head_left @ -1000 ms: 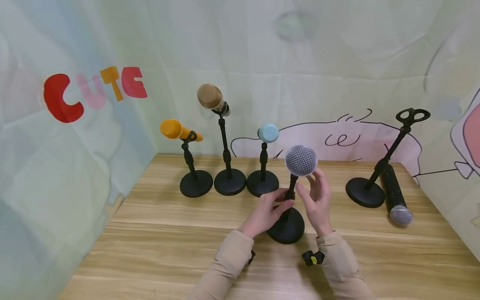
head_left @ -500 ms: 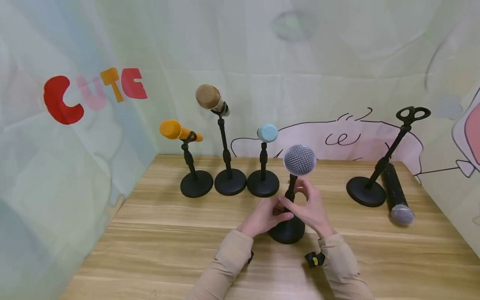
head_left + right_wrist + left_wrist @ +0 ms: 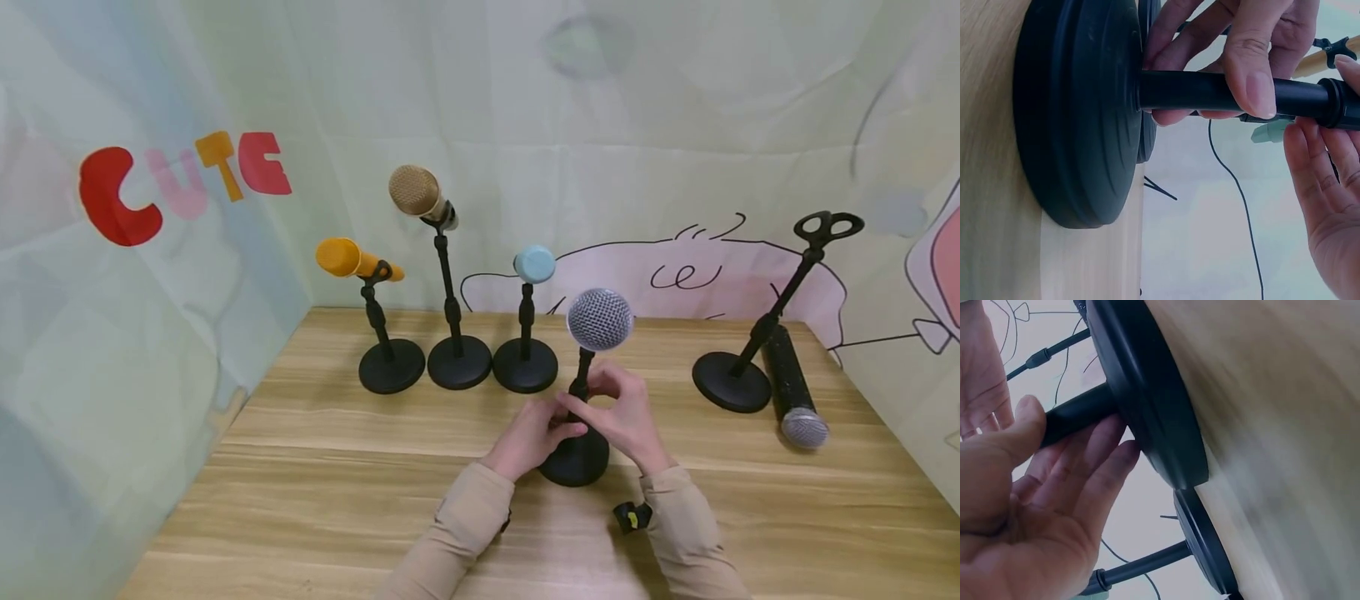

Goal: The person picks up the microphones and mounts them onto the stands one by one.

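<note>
A silver-topped stand (image 3: pixel 575 463) is pinched by left hand (image 3: pixel 527 437) and right hand (image 3: pixel 626 417), fingers curled; at frame right, a loose microphone (image 3: pixel 792 379) is flanked by another stand (image 3: pixel 762 330)

This looks like a staged set: a cartoon-printed cloth backdrop (image 3: pixel 525 167) surrounds the wood-grain counter (image 3: pixel 315 467) on three sides.

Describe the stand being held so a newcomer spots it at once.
On the wooden table, find the left hand and right hand. Both grip one black stand. It alone carries a silver-mesh microphone, and it sits nearer the viewer than the other stands.
</note>
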`<action>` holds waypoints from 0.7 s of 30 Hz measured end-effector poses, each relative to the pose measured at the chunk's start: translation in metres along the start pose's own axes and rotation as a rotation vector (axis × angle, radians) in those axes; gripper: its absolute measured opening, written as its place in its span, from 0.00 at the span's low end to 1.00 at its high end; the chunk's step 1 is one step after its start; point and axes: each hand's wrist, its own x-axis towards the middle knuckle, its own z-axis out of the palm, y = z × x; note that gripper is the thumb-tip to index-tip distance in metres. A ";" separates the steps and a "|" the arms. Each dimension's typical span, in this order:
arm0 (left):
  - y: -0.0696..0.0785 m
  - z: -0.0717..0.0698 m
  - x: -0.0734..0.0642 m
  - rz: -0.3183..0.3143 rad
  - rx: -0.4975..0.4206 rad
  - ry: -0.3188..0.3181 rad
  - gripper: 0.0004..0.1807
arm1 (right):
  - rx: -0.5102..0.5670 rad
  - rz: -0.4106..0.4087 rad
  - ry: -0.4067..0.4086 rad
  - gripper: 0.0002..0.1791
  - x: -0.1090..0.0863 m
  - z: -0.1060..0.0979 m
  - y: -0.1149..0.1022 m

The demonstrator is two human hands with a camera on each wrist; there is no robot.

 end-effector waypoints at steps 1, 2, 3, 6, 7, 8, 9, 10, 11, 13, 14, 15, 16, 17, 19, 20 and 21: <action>0.000 0.000 0.000 0.008 0.009 0.005 0.12 | 0.000 -0.006 -0.001 0.14 0.000 0.000 -0.001; 0.000 0.000 0.000 0.011 0.013 0.008 0.12 | -0.003 -0.013 -0.003 0.13 0.000 -0.001 -0.002; 0.000 0.000 0.000 0.014 0.018 0.010 0.12 | -0.002 -0.018 -0.005 0.13 0.000 -0.001 -0.002; 0.000 0.000 0.000 0.007 0.024 0.011 0.12 | -0.006 -0.022 -0.016 0.13 0.000 -0.002 -0.004; 0.000 0.000 0.000 0.002 0.023 0.010 0.12 | -0.007 -0.019 -0.020 0.13 0.000 -0.003 -0.004; 0.000 0.000 0.000 -0.002 0.021 0.009 0.12 | -0.010 -0.016 -0.025 0.13 0.000 -0.003 -0.005; 0.001 0.000 0.000 -0.005 0.022 0.007 0.12 | -0.014 -0.012 -0.029 0.13 0.000 -0.003 -0.005; 0.001 0.000 0.000 -0.010 0.025 0.005 0.12 | -0.019 -0.009 -0.033 0.13 0.000 -0.004 -0.005; 0.001 0.000 -0.001 -0.012 0.024 0.002 0.12 | -0.022 -0.008 -0.037 0.13 0.000 -0.004 -0.006; 0.001 -0.001 -0.001 -0.014 0.023 0.000 0.13 | -0.025 -0.005 -0.042 0.13 -0.001 -0.004 -0.007; 0.001 -0.001 -0.001 -0.015 0.023 -0.003 0.13 | -0.027 -0.008 -0.045 0.13 -0.001 -0.005 -0.007; 0.001 -0.001 -0.001 -0.016 0.024 -0.004 0.13 | -0.029 -0.011 -0.046 0.13 -0.001 -0.005 -0.007; 0.001 -0.001 -0.001 -0.017 0.027 -0.005 0.13 | -0.029 -0.013 -0.046 0.13 -0.001 -0.005 -0.007; 0.001 -0.001 -0.001 -0.016 0.026 -0.007 0.13 | -0.029 -0.016 -0.047 0.13 -0.001 -0.004 -0.007; 0.001 -0.001 0.000 -0.020 0.028 -0.010 0.13 | -0.027 -0.023 -0.048 0.13 -0.001 -0.004 -0.007; 0.001 -0.001 0.000 -0.022 0.029 -0.011 0.13 | -0.027 -0.028 -0.049 0.13 -0.001 -0.004 -0.006; 0.001 -0.001 0.000 -0.024 0.030 -0.011 0.13 | -0.028 -0.032 -0.050 0.13 -0.001 -0.004 -0.006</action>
